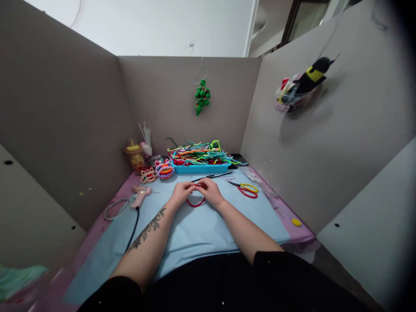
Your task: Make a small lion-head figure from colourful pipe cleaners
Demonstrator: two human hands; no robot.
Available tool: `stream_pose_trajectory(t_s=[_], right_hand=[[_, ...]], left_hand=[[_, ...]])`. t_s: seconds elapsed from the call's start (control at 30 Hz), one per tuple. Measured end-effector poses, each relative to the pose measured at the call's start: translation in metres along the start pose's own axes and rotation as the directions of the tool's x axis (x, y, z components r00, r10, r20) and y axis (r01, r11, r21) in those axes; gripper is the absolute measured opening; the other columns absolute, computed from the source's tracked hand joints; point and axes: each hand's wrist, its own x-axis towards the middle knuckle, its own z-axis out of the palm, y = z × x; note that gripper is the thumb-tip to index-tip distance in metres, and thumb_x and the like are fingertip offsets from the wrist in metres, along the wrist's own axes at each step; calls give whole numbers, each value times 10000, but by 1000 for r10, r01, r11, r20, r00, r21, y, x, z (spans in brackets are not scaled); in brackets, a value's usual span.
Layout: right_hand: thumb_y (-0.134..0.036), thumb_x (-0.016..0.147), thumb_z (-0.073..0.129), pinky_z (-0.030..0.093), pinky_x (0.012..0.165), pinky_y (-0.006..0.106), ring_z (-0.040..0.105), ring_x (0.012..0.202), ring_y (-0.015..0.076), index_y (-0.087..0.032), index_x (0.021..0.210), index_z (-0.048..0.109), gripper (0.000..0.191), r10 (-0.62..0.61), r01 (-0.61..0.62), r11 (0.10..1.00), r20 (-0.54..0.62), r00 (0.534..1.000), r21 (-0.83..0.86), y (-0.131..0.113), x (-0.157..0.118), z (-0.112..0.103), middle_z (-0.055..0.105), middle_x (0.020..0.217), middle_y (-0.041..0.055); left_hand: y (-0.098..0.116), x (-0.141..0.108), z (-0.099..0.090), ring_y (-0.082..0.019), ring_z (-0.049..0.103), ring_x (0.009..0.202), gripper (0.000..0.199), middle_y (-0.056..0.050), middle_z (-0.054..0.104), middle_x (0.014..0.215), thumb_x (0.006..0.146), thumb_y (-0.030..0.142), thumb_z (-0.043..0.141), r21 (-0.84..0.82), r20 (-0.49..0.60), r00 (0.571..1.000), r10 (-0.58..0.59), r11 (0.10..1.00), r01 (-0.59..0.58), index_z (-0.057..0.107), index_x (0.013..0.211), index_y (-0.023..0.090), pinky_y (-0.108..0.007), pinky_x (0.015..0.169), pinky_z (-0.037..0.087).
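A red pipe cleaner (196,206) hangs in a rounded loop beneath both hands, over the pale blue cloth (195,234). My left hand (182,193) pinches one part of it near the top. My right hand (209,190) pinches it close by, so that the fingertips of both hands nearly meet. The exact spot where the fingers grip is partly hidden. Just beyond my hands lie dark thin sticks (211,177). Scissors (245,189) with yellow and red handles rest to the right of my right hand.
A blue tray (201,168) heaped with colourful pipe cleaners stands at the back. Left of it are woven pipe-cleaner pieces (164,170) and a cup (135,158). A pink glue gun (141,197) with a black cord lies at left. Grey partitions (162,95) enclose the table.
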Motion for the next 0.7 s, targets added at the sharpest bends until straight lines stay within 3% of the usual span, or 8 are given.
stream_pose_trajectory(t_s=[0.13,0.3,0.5,0.7], right_hand=[[-305,769,674,417,664,290,523,679,167,-227,752,632,90,-12,13,1000,42,999,-22,2,0,-1,577,720,3],[-298,763,665,423,669,292,537,684,166,-221,755,638,82,-13,15,1000,78,997,-25,0,0,0,597,726,9],[-329,780,585,448,661,292,577,665,169,-203,780,636,136,153,-153,982,2,988,107,3,2,-1,644,707,12],[-319,707,645,467,659,289,586,661,160,-205,814,606,161,234,-217,951,-53,971,222,10,5,-1,628,702,-10]], left_hand=[[1,-1,-1,-149,577,603,273,-17,690,677,749,373,634,60,-16,999,48,997,-47,727,898,163,-256,603,444],[2,-3,-2,-156,589,666,196,-22,701,729,806,337,582,220,-16,988,153,965,-146,702,808,183,-264,653,440],[-2,0,-2,-181,638,733,222,-52,730,811,804,338,602,120,-87,991,100,989,-89,713,898,170,-282,699,479],[-6,3,-3,-203,663,769,218,-75,743,838,793,299,616,113,-132,989,68,992,-53,724,911,151,-307,727,498]])
